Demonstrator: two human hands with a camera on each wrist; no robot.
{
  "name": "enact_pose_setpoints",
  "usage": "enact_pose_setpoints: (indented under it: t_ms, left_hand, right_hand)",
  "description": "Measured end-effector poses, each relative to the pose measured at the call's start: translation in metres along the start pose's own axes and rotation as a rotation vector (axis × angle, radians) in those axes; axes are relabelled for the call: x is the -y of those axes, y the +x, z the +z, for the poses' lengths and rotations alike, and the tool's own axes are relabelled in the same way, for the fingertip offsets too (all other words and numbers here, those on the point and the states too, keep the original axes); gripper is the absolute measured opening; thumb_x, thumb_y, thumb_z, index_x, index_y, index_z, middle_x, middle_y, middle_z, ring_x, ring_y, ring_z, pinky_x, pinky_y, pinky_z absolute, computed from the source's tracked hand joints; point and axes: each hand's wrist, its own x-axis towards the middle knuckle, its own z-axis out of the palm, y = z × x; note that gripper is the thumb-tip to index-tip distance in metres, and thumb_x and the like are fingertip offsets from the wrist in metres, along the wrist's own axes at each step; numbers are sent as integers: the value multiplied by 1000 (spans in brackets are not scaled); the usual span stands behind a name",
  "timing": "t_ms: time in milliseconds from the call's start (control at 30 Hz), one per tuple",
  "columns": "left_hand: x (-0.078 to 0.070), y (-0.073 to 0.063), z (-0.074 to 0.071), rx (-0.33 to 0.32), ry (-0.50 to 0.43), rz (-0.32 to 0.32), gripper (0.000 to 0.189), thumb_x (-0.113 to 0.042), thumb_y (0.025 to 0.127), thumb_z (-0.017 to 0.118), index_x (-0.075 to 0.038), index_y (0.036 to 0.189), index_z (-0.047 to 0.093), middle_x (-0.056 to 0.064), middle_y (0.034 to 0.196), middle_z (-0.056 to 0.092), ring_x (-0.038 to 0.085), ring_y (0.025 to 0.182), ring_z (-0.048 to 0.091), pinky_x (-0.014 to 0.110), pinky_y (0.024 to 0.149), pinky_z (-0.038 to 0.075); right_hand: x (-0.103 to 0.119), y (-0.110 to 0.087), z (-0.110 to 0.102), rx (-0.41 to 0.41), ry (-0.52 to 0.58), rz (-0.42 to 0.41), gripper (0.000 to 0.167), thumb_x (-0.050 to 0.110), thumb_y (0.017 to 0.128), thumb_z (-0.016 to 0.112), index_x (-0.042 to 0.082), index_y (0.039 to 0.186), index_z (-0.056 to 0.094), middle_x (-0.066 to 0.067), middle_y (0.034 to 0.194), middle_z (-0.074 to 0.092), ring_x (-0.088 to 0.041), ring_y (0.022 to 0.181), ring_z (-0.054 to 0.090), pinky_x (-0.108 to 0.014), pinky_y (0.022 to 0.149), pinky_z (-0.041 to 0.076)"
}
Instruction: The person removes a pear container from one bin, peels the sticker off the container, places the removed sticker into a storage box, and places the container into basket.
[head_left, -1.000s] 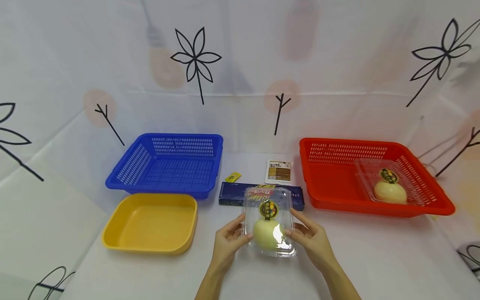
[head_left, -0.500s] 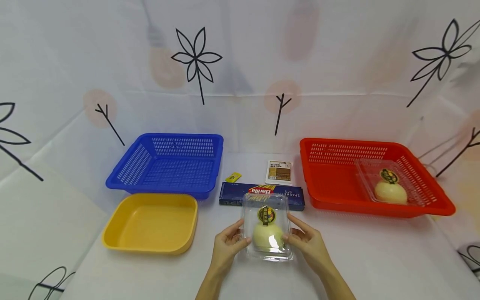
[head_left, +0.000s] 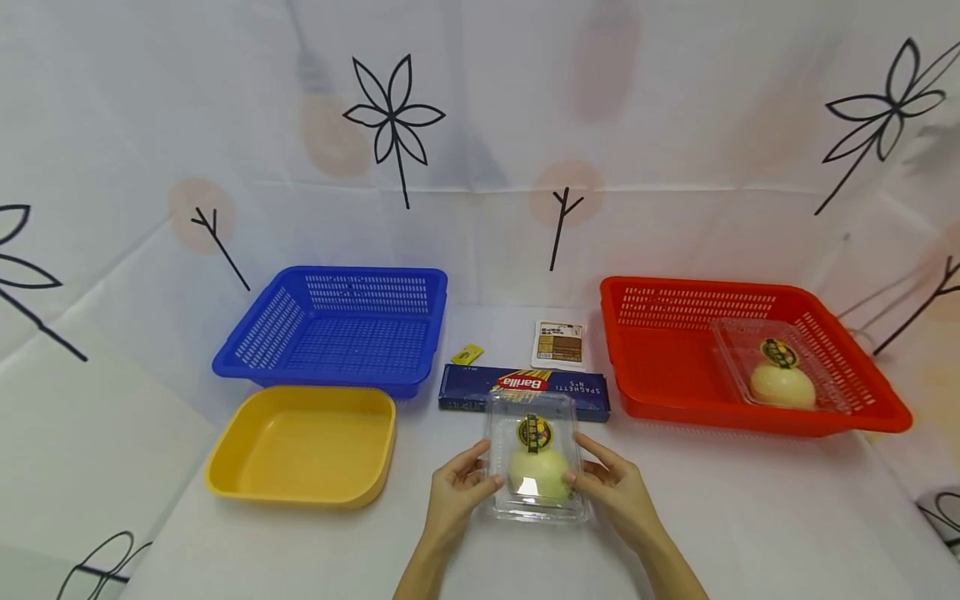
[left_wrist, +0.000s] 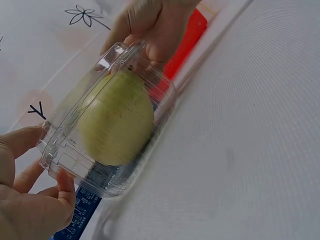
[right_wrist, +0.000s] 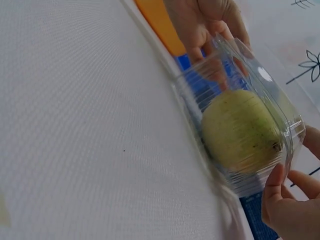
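Observation:
Between my two hands is a clear plastic clamshell box (head_left: 498, 433) with one round pale-green fruit (left_wrist: 117, 117) inside and a black-and-yellow round sticker (head_left: 534, 433) on its lid. My left hand (head_left: 455, 492) pinches the box's left side, thumb near the rim. Opposite it, my right hand (head_left: 617, 492) grips the right side the same way. In both wrist views the fruit shows through the ribbed side wall. The far end of the box overlaps a blue spaghetti box (head_left: 558, 392) in the head view.
Behind the spaghetti box lie a small yellow packet (head_left: 467, 355) and a white-and-brown pouch (head_left: 558, 344). A blue basket (head_left: 255, 354) and a yellow tray (head_left: 300, 502) stand left. At right, a red basket (head_left: 652, 400) holds a similar boxed fruit (head_left: 782, 383).
Both hands have brought the clear box slightly down and toward me, uncovering more of the spaghetti box's label. In the last half second it has barely moved.

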Motion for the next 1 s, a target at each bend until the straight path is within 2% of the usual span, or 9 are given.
enact_pose_setpoints:
  t_ms: [100, 200, 300, 367, 500, 600, 733, 833, 1000]
  left_hand:
    - [0, 0, 0, -6, 26, -3, 55, 12, 71, 68, 17, 122, 50, 20, 102, 59, 12, 85, 54, 15, 74, 50]
    - [-2, 2, 0, -11, 108, 11, 50, 9, 72, 70, 15, 119, 55, 23, 104, 60, 15, 88, 54, 16, 75, 50]
    - [-4, 6, 1, -30, 231, 39, 45, 4, 72, 74, 11, 114, 60, 22, 106, 59, 20, 91, 53, 19, 76, 50]
    - [-5, 9, 2, -45, 298, 82, 43, 2, 71, 76, 8, 112, 62, 19, 109, 58, 24, 95, 52, 23, 78, 51]
    - [-9, 20, 8, -74, 391, 226, 36, -2, 71, 78, 2, 106, 67, 15, 112, 62, 30, 103, 53, 37, 84, 49]
    - [-26, 25, 17, -65, 406, 287, 31, 0, 73, 75, 4, 103, 67, 17, 108, 66, 34, 106, 57, 48, 88, 45]
    - [-29, 39, 23, -36, 387, 284, 31, 7, 73, 73, 8, 104, 66, 20, 109, 66, 36, 109, 57, 51, 97, 40]
    - [-17, 54, 22, -7, 359, 294, 33, 8, 73, 72, 9, 105, 65, 20, 112, 65, 35, 114, 55, 48, 103, 36]
    - [-30, 60, 34, 100, 339, 288, 35, 8, 74, 71, 14, 108, 62, 27, 114, 62, 41, 118, 51, 50, 107, 32]
  right_hand:
    - [-2, 0, -1, 11, 3, 1, 60, -2, 79, 70, -6, 134, 46, -23, 137, 44, -12, 90, 58, -17, 77, 50]
    - [-4, 0, -3, 30, 3, -7, 61, -1, 79, 69, -6, 135, 45, -23, 139, 42, -11, 90, 59, -17, 77, 50]
    - [-5, 0, -4, 49, 6, -29, 62, -1, 80, 69, -7, 136, 43, -24, 141, 41, -11, 92, 60, -16, 79, 50]
    - [-5, 0, -4, 56, 11, -46, 62, -2, 80, 69, -8, 136, 43, -25, 141, 40, -12, 92, 60, -17, 79, 50]
    - [-5, 0, -3, 59, 9, -68, 61, -4, 80, 68, -9, 135, 43, -26, 139, 41, -13, 92, 60, -18, 79, 50]
    - [-5, 0, -3, 60, 2, -61, 60, -3, 81, 68, -8, 136, 43, -25, 140, 42, -12, 93, 60, -16, 80, 49]
    - [-5, 0, -3, 59, 0, -50, 61, -3, 81, 68, -7, 136, 43, -25, 140, 41, -11, 93, 60, -15, 80, 48]
    - [-5, 0, -3, 57, -5, -51, 61, -3, 80, 68, -7, 136, 43, -26, 140, 41, -11, 93, 60, -16, 81, 48]
    - [-5, 0, -4, 59, -20, -55, 61, -1, 81, 69, -6, 136, 44, -25, 140, 43, -12, 95, 60, -16, 82, 47]
